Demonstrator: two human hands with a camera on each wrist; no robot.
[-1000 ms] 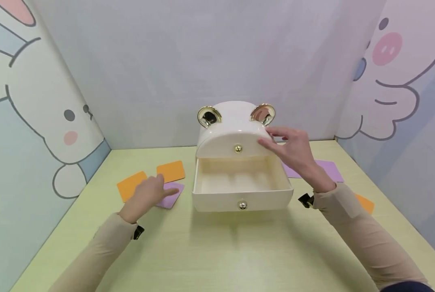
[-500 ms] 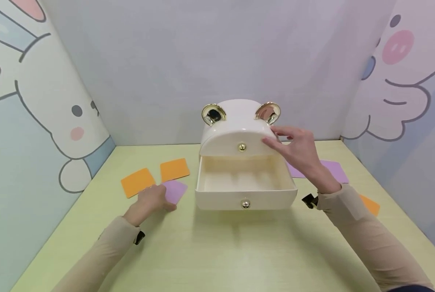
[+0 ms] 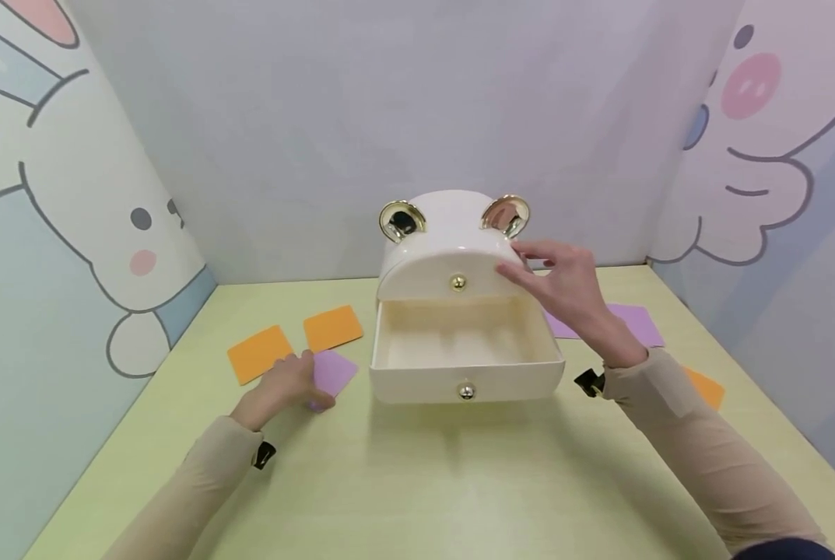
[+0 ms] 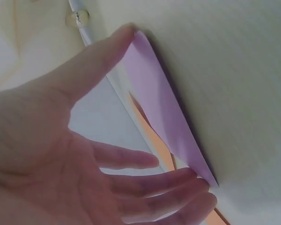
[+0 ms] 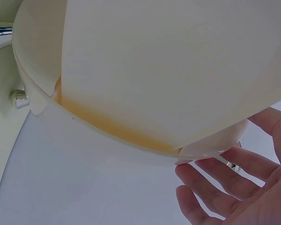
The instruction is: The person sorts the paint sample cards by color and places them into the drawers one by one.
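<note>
A white two-drawer box [image 3: 427, 272] with gold bear-like ears stands in the middle of the table, its lower drawer [image 3: 417, 385] pulled out and bare inside. My right hand [image 3: 567, 289] grips the box's upper right part, thumb on the front face, fingers over the curved side. To the left, my left hand [image 3: 282, 389] holds a purple card [image 3: 335, 372] between thumb and fingers. In the left wrist view, the thumb meets one corner of the purple card [image 4: 161, 103] and the fingertips touch the opposite end.
Two orange cards, one nearer the wall [image 3: 333, 327] and one farther left [image 3: 259, 355], lie beside the left hand. Right of the box are purple paper [image 3: 637, 323] and an orange card [image 3: 706, 387], partly hidden by the right arm. Printed walls [image 3: 417, 117] enclose the table.
My left hand has come down from above the purple card, its thumb and fingers now at the card's edges. The right hand stays on the box.
</note>
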